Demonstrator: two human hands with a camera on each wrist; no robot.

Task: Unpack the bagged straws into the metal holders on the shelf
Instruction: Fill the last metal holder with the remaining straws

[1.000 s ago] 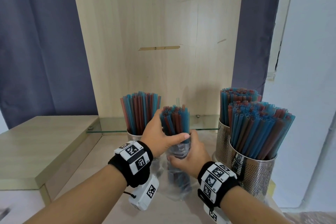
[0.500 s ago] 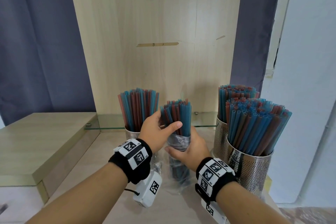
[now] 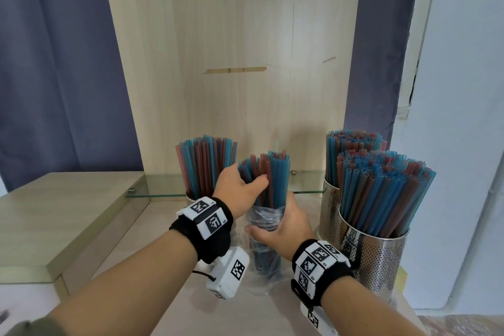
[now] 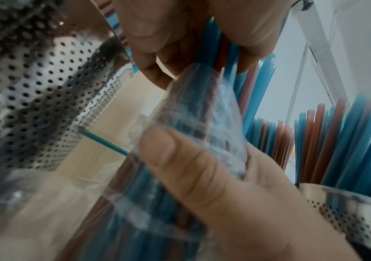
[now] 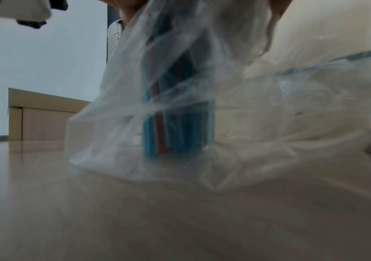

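Note:
A bundle of blue and red straws [image 3: 268, 177] stands upright in the middle of the shelf, its lower half inside a clear plastic bag [image 3: 261, 259]. My left hand [image 3: 241, 191] grips the bare upper part of the bundle [image 4: 222, 47]. Lower down, my right hand [image 3: 281, 229] holds the bunched bag around the straws; its thumb [image 4: 180, 159] presses the plastic. The straw bottoms [image 5: 175, 130] rest on the shelf inside the bag [image 5: 202, 109]. Behind my left hand is a perforated metal holder [image 3: 191, 195] full of straws [image 3: 207, 163].
Two more perforated metal holders [image 3: 373, 256] [image 3: 328, 204], packed with straws, stand close on the right. A glass shelf [image 3: 161, 188] runs along the wooden back panel. A raised wooden block [image 3: 54, 207] sits on the left. The shelf's front edge is near my forearms.
The left hand has moved up the bundle and the straws stand higher out of the bag. The right hand stays around the bag, which has slid down the bundle.

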